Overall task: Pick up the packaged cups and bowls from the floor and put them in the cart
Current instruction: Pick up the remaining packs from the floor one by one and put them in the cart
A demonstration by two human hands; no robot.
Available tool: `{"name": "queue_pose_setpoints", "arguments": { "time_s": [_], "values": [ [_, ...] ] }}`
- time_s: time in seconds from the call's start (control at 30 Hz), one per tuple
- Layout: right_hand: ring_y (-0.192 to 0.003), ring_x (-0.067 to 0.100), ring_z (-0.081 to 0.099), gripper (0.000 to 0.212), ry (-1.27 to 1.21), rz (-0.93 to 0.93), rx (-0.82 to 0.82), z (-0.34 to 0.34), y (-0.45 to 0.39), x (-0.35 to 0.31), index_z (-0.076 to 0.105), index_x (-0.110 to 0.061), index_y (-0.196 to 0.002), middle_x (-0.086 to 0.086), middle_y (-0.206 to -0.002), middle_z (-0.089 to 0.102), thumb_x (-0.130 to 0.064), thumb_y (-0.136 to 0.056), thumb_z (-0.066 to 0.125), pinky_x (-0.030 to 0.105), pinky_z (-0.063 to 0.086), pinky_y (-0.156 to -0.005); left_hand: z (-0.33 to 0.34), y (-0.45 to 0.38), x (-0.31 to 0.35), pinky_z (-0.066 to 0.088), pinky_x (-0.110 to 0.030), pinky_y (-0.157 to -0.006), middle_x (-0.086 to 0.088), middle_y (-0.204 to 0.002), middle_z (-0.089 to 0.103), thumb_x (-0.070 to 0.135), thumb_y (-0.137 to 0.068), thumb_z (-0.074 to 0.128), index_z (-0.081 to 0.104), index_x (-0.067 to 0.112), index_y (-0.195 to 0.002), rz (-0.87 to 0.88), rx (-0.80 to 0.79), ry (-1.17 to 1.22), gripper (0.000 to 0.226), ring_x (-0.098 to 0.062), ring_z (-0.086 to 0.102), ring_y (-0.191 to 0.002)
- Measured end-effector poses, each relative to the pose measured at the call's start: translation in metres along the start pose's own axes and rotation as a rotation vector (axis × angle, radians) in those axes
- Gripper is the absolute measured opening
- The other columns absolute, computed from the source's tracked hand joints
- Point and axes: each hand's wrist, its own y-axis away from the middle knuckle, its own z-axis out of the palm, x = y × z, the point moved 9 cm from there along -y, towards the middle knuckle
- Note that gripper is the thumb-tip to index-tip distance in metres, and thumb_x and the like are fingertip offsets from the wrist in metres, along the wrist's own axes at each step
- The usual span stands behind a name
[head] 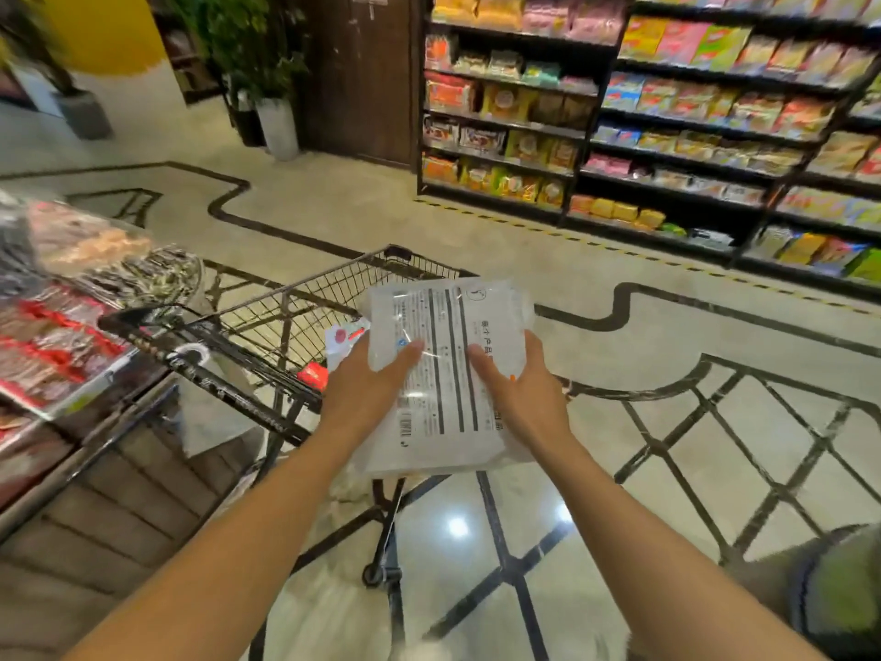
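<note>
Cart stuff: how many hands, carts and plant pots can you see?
Hands: 2, left hand and right hand, both holding the white package
Carts: 1, wire cart
Plant pots: 2, white pot, grey pot
Total: 5

White package [438,374] with black stripes; black wire cart [286,307]; cream floor [619,422] with dark lines; colourful shelves [667,112] at two o'clock.
</note>
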Motion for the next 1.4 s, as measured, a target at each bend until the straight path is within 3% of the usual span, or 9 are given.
{"name": "queue_pose_setpoints", "arguments": {
  "time_s": [0.1,0.27,0.43,0.57,0.77,1.0,1.1,1.23,1.4],
  "values": [
    [-0.109,0.027,0.069,0.088,0.018,-0.005,-0.059,0.003,-0.054,0.001,0.031,-0.034,-0.153,-0.001,-0.127,0.068,-0.082,-0.083,0.055,0.042,0.055,-0.088,0.015,-0.039,0.000,0.059,-0.040,-0.089,0.013,-0.116,0.073,0.071,-0.092,0.058,0.058,0.041,-0.138,-0.049,0.031,0.039,0.055,-0.009,0.072,-0.094],
    [-0.105,0.024,0.071,0.091,0.023,-0.048,-0.147,0.030,-0.131,-0.007,0.030,-0.037,-0.151,-0.011,-0.116,0.063,-0.087,-0.079,0.053,0.051,0.059,-0.091,0.022,-0.108,-0.008,0.054,-0.025,-0.065,0.010,-0.113,0.074,0.073,-0.091,0.055,0.058,0.037,-0.136,-0.074,0.080,-0.017,0.058,-0.002,0.071,-0.085],
    [-0.099,0.020,0.068,0.088,0.058,-0.060,-0.229,0.076,-0.206,-0.013,0.031,-0.032,-0.153,-0.009,-0.114,0.061,-0.079,-0.084,0.056,0.043,0.058,-0.087,0.022,-0.179,-0.040,0.060,-0.032,-0.069,0.007,-0.104,0.074,0.068,-0.094,0.057,0.060,0.030,-0.133,-0.144,0.135,0.004,0.054,-0.009,0.073,-0.083],
    [-0.102,0.022,0.071,0.098,0.100,-0.028,-0.276,0.119,-0.268,-0.004,0.031,-0.035,-0.150,-0.007,-0.116,0.067,-0.091,-0.072,0.053,0.047,0.060,-0.089,0.032,-0.234,-0.070,0.052,-0.023,-0.059,0.011,-0.096,0.073,0.060,-0.096,0.061,0.061,0.030,-0.125,-0.242,0.152,0.080,0.042,-0.003,0.069,-0.077],
    [-0.114,0.025,0.066,0.081,0.217,-0.047,-0.416,0.183,-0.340,-0.022,0.033,-0.031,-0.152,-0.008,-0.117,0.061,-0.075,-0.088,0.057,0.046,0.054,-0.098,0.015,-0.296,-0.110,0.050,-0.033,-0.082,0.011,-0.112,0.074,0.073,-0.087,0.060,0.067,0.033,-0.127,-0.362,0.232,0.137,0.057,-0.018,0.070,-0.100],
    [-0.108,0.020,0.062,0.080,0.252,-0.142,-0.613,0.283,-0.362,-0.046,0.034,-0.024,-0.154,-0.009,-0.116,0.059,-0.070,-0.093,0.055,0.033,0.043,-0.085,-0.024,-0.303,-0.173,0.054,-0.038,-0.090,0.009,-0.123,0.074,0.079,-0.086,0.055,0.059,0.039,-0.136,-0.564,0.416,0.136,0.064,-0.022,0.070,-0.109],
    [-0.124,0.033,0.062,0.093,0.300,-0.144,-0.746,0.331,-0.357,-0.041,0.025,-0.024,-0.159,0.003,-0.133,0.064,-0.080,-0.089,0.050,0.042,0.047,-0.093,-0.035,-0.285,-0.202,0.045,-0.036,-0.088,0.009,-0.129,0.069,0.077,-0.087,0.058,0.055,0.035,-0.142,-0.688,0.539,0.156,0.069,-0.024,0.065,-0.117],
    [-0.122,0.038,0.063,0.099,0.376,-0.164,-0.916,0.383,-0.349,-0.031,0.022,-0.022,-0.158,0.009,-0.136,0.065,-0.085,-0.086,0.046,0.047,0.050,-0.098,-0.034,-0.260,-0.234,0.054,-0.047,-0.096,0.001,-0.123,0.070,0.079,-0.080,0.061,0.050,0.026,-0.135,-0.853,0.692,0.219,0.078,-0.029,0.067,-0.109],
    [-0.128,0.043,0.057,0.126,0.568,-0.152,-1.120,0.423,-0.347,0.004,0.009,-0.022,-0.162,0.022,-0.145,0.057,-0.102,-0.066,0.024,0.054,0.045,-0.107,-0.015,-0.243,-0.258,0.052,-0.043,-0.096,0.003,-0.121,0.069,0.082,-0.080,0.057,0.054,0.028,-0.136,-1.020,0.755,0.183,0.078,-0.031,0.066,-0.115]
  ]
}}
